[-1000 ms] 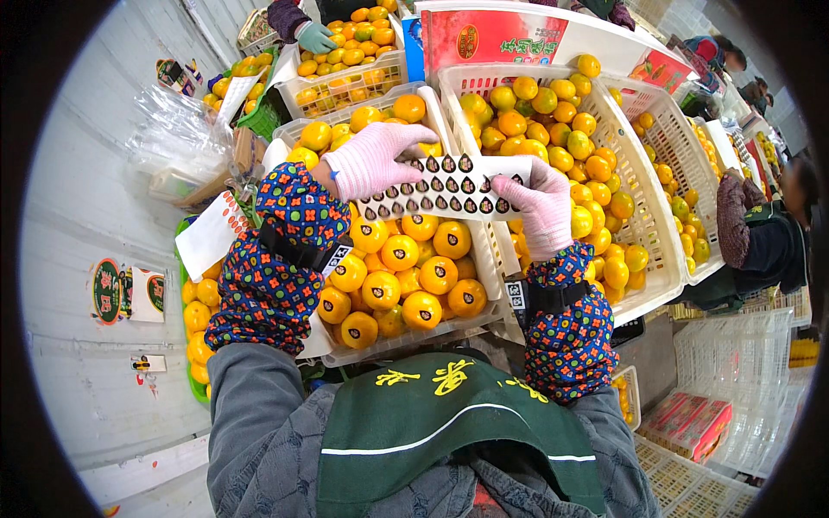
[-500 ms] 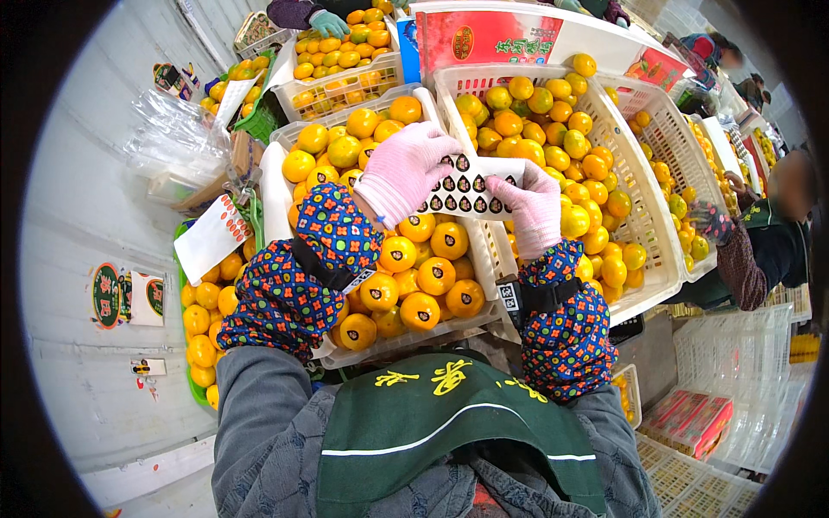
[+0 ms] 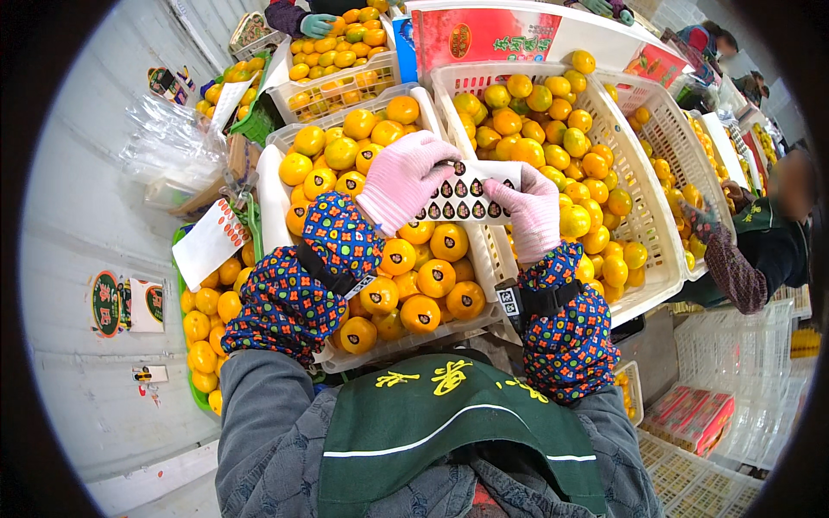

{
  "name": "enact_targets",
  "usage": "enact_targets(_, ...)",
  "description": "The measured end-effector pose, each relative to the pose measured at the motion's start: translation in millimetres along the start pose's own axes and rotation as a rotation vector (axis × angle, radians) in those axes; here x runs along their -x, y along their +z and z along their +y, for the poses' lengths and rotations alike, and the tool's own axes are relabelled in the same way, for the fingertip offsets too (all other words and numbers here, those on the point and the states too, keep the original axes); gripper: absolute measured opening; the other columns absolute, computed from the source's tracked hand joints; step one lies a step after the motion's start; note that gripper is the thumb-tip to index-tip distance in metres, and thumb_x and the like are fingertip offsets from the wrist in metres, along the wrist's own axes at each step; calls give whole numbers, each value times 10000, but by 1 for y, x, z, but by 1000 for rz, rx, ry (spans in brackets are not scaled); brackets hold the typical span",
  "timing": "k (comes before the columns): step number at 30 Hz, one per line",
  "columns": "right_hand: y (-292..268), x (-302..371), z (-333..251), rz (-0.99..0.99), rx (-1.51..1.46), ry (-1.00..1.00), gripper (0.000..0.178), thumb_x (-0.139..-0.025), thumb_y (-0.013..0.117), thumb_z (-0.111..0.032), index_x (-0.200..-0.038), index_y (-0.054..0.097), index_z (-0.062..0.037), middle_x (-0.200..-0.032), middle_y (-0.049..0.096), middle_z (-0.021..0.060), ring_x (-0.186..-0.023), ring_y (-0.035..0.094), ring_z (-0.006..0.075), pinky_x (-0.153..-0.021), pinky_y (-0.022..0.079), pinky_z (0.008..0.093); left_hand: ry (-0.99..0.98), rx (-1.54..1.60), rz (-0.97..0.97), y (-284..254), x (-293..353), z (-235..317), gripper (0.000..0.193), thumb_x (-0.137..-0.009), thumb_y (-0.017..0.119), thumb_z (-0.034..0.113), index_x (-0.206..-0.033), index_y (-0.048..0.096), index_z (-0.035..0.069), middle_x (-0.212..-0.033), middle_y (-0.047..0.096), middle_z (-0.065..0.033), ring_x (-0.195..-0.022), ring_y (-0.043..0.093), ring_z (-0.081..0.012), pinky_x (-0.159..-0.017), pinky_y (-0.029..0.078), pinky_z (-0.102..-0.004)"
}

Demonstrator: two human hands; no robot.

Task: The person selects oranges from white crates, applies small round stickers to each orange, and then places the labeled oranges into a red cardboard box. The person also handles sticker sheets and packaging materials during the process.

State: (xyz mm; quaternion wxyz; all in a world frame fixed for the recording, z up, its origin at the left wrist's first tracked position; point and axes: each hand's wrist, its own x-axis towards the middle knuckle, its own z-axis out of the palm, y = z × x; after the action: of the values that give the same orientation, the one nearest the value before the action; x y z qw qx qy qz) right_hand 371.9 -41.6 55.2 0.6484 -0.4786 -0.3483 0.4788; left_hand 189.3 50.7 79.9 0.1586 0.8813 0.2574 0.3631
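A white sheet of dark drop-shaped stickers is stretched between my two pink-gloved hands, over the crates of oranges. My left hand is closed with its fingertips at the sheet's upper left edge, by a sticker; whether one is loose there I cannot make out. My right hand pinches the sheet's right side, thumb on top. Beneath them stands a white crate of oranges; the near oranges carry dark stickers, while several far ones show none.
To the right, a white crate holds more oranges. On the left, a white sheet with red stickers hangs over a green crate. A co-worker stands at the right. Another person's gloved hand reaches oranges at the far left.
My hands and the sticker sheet stay nearly in place, with a slight shift of the sheet. At the right, the co-worker's hand has moved a little to the left over the oranges.
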Motion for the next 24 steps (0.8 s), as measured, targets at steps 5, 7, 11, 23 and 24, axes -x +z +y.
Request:
enact_targets(5,-6,0,-9,74,114,-74,200,-853,733,11,-1049,697,0,-922,728,29,-759,656,77,-687,527,227,-157,219,-65,-9,-5,-13,144,-823,714,27,-966,712,38,-892,689,-62,-861,675,-181,-787,533,-296)
enact_targets(7,-16,-4,-20,218,200,-351,208,-838,737,30,-1036,675,15,-918,717,37,-774,648,86,-704,530,244,-279,442,-62,-24,-11,-34,131,-860,702,12,-991,712,16,-922,699,-18,-876,655,-90,-793,536,-246)
enact_targets(11,-39,-3,-41,529,310,-519,236,-838,738,43,-1058,654,20,-938,714,56,-822,663,99,-748,546,254,-614,476,-253,-45,-26,-102,210,-944,656,167,-1107,684,38,-892,697,-19,-780,635,-64,-694,523,-222)
enact_targets(23,-36,1,-44,492,310,-519,228,-820,765,22,-1028,671,14,-879,686,24,-780,633,76,-714,532,238,-664,-413,-473,46,-45,-154,377,-791,748,364,-1019,729,64,-1064,719,-187,-1021,681,-343,-905,537,-411)
enact_targets(24,-36,2,-44,492,297,-511,228,-822,764,23,-1029,671,14,-881,687,25,-781,633,75,-714,531,236,-655,-436,-445,46,-47,-156,392,-782,754,372,-1017,725,60,-1064,718,-191,-1029,677,-346,-909,535,-411)
